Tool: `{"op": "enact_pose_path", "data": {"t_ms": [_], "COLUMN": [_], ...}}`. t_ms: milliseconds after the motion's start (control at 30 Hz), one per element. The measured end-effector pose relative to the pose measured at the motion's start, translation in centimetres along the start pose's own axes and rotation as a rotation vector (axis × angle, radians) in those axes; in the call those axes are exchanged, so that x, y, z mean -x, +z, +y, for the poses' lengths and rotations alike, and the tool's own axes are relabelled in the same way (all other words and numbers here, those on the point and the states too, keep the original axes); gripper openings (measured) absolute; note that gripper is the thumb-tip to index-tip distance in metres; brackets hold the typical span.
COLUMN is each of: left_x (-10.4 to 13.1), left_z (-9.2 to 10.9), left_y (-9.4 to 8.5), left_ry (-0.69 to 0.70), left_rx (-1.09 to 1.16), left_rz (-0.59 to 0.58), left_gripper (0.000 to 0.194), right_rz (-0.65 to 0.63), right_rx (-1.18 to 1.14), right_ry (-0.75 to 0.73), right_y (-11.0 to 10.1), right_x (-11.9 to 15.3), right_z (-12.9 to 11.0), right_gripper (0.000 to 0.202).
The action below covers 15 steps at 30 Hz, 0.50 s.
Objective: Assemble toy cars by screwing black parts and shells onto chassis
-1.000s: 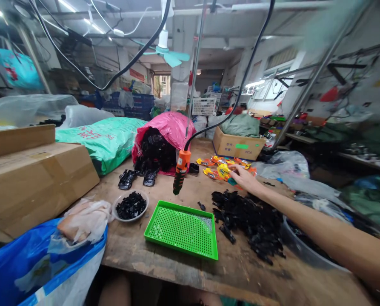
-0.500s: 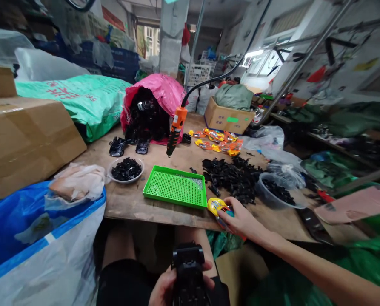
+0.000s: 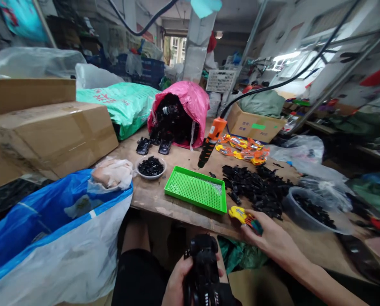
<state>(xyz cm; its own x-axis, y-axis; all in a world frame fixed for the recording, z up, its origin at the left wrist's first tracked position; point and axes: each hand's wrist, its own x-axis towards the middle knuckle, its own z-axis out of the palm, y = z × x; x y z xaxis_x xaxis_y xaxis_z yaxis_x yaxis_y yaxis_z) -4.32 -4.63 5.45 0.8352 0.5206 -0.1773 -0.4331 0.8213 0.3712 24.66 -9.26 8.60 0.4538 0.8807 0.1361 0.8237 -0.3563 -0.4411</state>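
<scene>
Low in front of my lap, my left hand (image 3: 180,276) is wrapped round a black toy car chassis (image 3: 205,263). My right hand (image 3: 266,231) grips a yellow toy car shell (image 3: 238,213) with orange and blue parts, at the table's front edge. That shell is just right of a green perforated tray (image 3: 194,204), which has small metal screws (image 3: 217,187) in its far right part. An orange and black electric screwdriver (image 3: 211,142) hangs tip down on a cable above the tray's far edge.
Black plastic parts (image 3: 256,187) lie heaped right of the tray, beside a clear tub (image 3: 292,204). More yellow-orange shells (image 3: 244,148) lie behind. A small bowl (image 3: 165,165), two black chassis (image 3: 143,145) and a pink sack (image 3: 190,95) stand left and back.
The view has swung left, so the table appears further right. The yellow shell has turned in my right hand, and the chassis has tilted in my left hand. Both hands keep hold.
</scene>
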Motion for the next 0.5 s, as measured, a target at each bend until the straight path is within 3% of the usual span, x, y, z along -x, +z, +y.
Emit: {"op": "enact_pose_path", "data": {"t_ms": [133,300,400,500], "left_x": [0.1,-0.2,-0.3,-0.2], "left_z": [-0.2,-0.5,-0.5,-0.5], "left_y": [0.5,1.1,1.4,1.6], "left_ry": [0.176,0.254,0.303,0.321], "left_rx": [-0.071,-0.144,-0.232,-0.276], "left_rz": [0.158,0.362,0.38,0.324], "left_gripper": [0.039,0.033,0.031,0.037], "right_rz": [0.01,-0.066,-0.031,0.024], "right_rx": [-0.246,-0.492,-0.474,-0.416], "right_ry": [0.186,0.194,0.13,0.053], "right_y": [-1.4,-0.9,0.3,1.3], "right_x": [2.4,7.6,9.2,9.4], "right_z": [-2.7,-8.8,-11.9,-13.4], "right_gripper": [0.049,0.058,0.056,0.056]}}
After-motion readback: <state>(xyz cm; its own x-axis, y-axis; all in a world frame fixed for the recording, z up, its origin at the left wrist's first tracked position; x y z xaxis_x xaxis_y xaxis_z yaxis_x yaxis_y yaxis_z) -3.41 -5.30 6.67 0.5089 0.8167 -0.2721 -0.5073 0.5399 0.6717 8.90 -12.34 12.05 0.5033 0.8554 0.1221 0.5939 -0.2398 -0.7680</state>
